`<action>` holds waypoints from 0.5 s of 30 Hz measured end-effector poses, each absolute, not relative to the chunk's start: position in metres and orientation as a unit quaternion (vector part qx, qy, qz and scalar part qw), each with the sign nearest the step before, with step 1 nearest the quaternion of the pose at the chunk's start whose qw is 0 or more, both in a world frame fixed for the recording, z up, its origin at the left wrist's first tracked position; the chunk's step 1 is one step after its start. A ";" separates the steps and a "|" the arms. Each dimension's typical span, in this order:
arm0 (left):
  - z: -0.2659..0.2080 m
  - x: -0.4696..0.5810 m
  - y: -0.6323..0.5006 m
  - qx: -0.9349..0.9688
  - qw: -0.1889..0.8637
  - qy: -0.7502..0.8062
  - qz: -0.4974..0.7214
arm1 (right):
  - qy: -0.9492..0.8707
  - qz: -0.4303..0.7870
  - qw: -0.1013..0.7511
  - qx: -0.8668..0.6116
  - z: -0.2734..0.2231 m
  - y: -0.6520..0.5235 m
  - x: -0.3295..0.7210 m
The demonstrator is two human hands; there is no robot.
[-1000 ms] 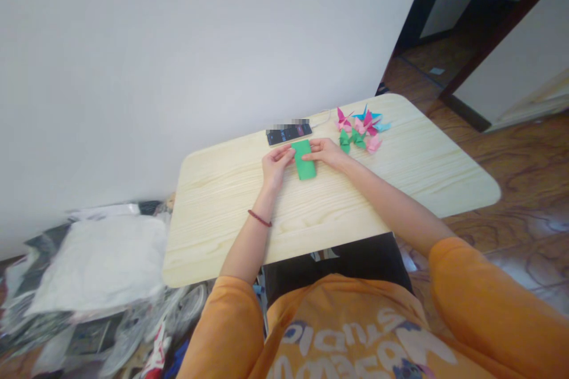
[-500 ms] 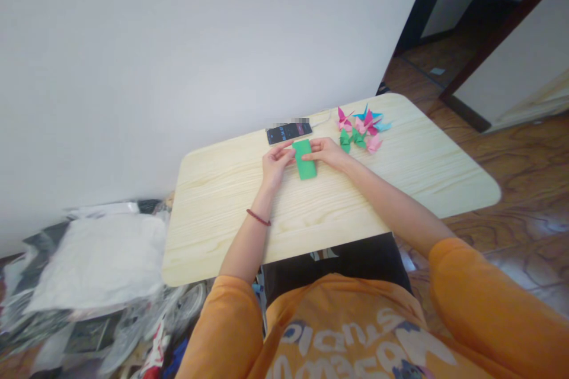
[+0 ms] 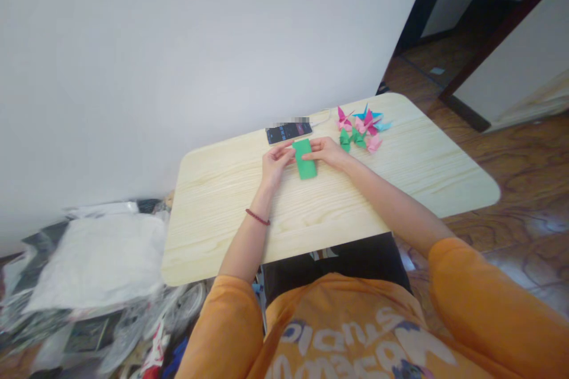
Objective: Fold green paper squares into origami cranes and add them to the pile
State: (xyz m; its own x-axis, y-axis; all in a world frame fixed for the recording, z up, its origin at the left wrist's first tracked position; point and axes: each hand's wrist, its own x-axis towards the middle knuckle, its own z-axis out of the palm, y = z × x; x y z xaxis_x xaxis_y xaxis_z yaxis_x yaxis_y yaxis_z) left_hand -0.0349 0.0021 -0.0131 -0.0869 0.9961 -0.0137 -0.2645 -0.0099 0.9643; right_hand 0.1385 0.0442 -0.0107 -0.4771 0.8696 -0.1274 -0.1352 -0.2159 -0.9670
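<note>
A green sheet of folded paper (image 3: 306, 167), a narrow upright rectangle, is held between my two hands just above the table. My left hand (image 3: 276, 161) pinches its left edge near the top. On the opposite edge, my right hand (image 3: 326, 151) grips with the thumb across the front face and the fingers toward the back. Parts of the fingertips are hidden behind the paper. To the right of my right hand lies a cluster of folded paper cranes (image 3: 358, 138) in green, pink, magenta and blue.
A phone (image 3: 290, 132) with a lit screen and a white cable (image 3: 323, 120) lies at the back of the pale wooden table (image 3: 213, 213), by the wall. White plastic-wrapped packages (image 3: 98, 260) are heaped at the left. A door frame (image 3: 502, 41) stands at the right.
</note>
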 end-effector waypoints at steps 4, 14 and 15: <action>-0.014 -0.035 0.003 0.410 0.538 0.447 0.586 | -0.510 0.693 0.363 -0.359 -0.010 0.043 0.139; -0.012 -0.035 0.002 0.397 0.542 0.451 0.588 | -0.510 0.695 0.363 -0.354 -0.009 0.043 0.139; -0.012 -0.035 0.002 0.395 0.543 0.450 0.589 | -0.510 0.696 0.362 -0.354 -0.009 0.043 0.139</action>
